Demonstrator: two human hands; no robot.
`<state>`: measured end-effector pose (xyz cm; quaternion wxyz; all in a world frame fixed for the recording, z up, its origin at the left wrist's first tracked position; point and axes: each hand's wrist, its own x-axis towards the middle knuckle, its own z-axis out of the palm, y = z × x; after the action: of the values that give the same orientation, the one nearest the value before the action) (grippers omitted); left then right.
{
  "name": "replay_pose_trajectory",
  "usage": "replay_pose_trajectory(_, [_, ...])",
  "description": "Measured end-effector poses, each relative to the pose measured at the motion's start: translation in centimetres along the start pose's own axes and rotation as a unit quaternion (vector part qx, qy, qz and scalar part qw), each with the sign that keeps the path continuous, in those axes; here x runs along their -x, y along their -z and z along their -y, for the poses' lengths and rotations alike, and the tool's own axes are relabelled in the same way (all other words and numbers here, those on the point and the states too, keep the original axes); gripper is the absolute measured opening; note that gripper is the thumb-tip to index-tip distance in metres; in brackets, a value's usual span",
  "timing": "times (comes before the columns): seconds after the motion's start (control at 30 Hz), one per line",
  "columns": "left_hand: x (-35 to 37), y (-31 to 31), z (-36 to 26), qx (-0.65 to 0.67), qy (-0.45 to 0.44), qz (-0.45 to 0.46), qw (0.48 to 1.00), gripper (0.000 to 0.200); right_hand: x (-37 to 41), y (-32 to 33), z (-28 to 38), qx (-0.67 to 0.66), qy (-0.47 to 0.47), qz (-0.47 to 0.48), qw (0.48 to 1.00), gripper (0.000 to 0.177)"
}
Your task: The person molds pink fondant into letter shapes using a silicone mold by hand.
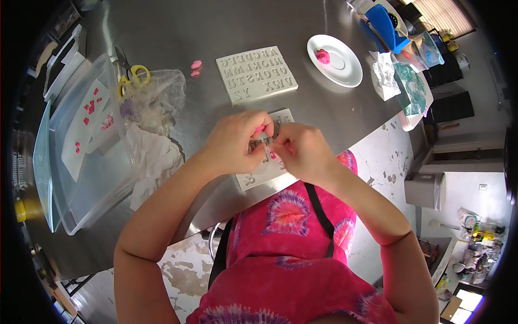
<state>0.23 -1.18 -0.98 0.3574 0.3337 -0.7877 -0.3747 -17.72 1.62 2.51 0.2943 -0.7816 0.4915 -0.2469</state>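
Both hands meet over a pale letter mold [258,177] that lies by the table's front edge. My left hand [237,139] is closed, its fingers curled above the mold, with a pink patch showing inside them. Its exact hold is hidden. From the other side my right hand [306,148] pinches downward, and pink dough shows at its fingers. A small bit of pink dough [273,154] sits on the mold between the hands. Farther back lies a larger alphabet mold [257,73]. Two pink lumps [196,65] rest left of it.
A white saucer [348,73] bears a pink lump [322,56]. At left, a clear plastic tub [81,218] contains paper with small pink pieces [90,105]. Yellow-handled scissors [141,75], crumpled plastic [164,89] and white cloth [154,154] are beside it. Crumpled tissue [384,75] lies right.
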Motion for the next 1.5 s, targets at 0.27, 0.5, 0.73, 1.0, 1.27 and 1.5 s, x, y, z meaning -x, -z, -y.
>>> replay_pose_trajectory(0.27, [-0.1, 0.5, -0.3, -0.024, 0.030, 0.028, 0.999, 0.021, 2.8, 0.2, 0.2, 0.026, 0.065, -0.022, 0.997, 0.026])
replay_pose_trajectory(0.5, [-0.1, -0.1, -0.3, -0.051, 0.026, 0.028, 0.998, 0.025, 3.3, -1.0, 1.3, 0.217, 0.147, -0.021, 0.965, 0.031])
replay_pose_trajectory(0.73, [0.0, 0.0, -0.1, -0.043, 0.017, 0.005, 0.999, 0.028, 2.6, 1.2, 0.8, -0.008, -0.026, -0.041, 0.999, 0.012])
replay_pose_trajectory(1.0, [-0.1, 0.2, -0.4, -0.043, 0.010, 0.026, 0.999, 0.027, 2.9, -1.4, 1.2, 0.052, -0.099, -0.119, 0.987, 0.011])
replay_pose_trajectory(1.27, [-0.1, -0.2, -0.1, -0.029, 0.018, 0.017, 0.999, 0.027, 2.8, -3.3, 1.5, 0.205, 0.021, -0.157, 0.966, 0.011])
replay_pose_trajectory(1.5, [-0.2, 0.3, -0.5, -0.023, 0.025, 0.020, 0.999, 0.027, 3.4, -2.0, 1.5, 0.076, -0.119, -0.131, 0.981, 0.010])
